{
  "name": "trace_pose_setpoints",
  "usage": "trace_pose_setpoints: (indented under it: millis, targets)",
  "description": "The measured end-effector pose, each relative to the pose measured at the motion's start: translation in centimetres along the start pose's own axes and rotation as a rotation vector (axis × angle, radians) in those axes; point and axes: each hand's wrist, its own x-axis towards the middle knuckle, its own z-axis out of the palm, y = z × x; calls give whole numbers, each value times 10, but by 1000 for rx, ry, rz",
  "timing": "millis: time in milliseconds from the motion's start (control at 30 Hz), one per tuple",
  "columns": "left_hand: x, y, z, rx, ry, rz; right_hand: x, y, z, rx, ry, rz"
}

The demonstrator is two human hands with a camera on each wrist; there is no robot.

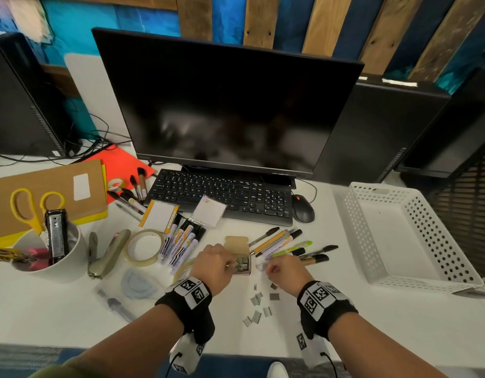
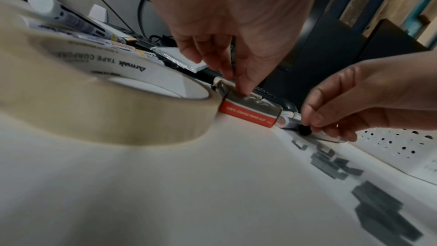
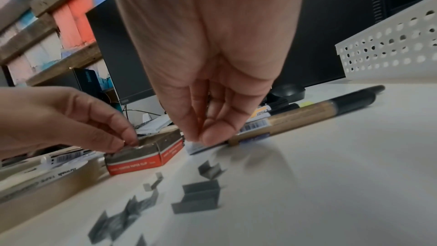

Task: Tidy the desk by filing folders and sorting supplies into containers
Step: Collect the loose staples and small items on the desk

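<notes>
A small red and grey staple box stands open on the white desk, its flap turned up. My left hand is over the box's open top and pinches a small shiny staple strip there. My right hand is just right of the box, fingertips pinched together on a small strip at the desk surface. Several loose grey staple strips lie scattered in front of both hands.
A white perforated basket stands at the right. Pens, markers and a tape roll crowd the box. A white cup with scissors and stapler, folders, keyboard and mouse lie around.
</notes>
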Motion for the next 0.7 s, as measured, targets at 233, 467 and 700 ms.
trace_pose_setpoints:
  millis: [233, 467, 700]
  targets:
    - [-7, 24, 2, -169, -209, 196, -5, 5, 0, -128, -49, -6]
    - [-16, 32, 17, -112, -400, 236, -6, 5, 5, -171, -45, 2]
    - [-16, 31, 23, -105, -366, 205, -4, 4, 7, -177, -46, 7]
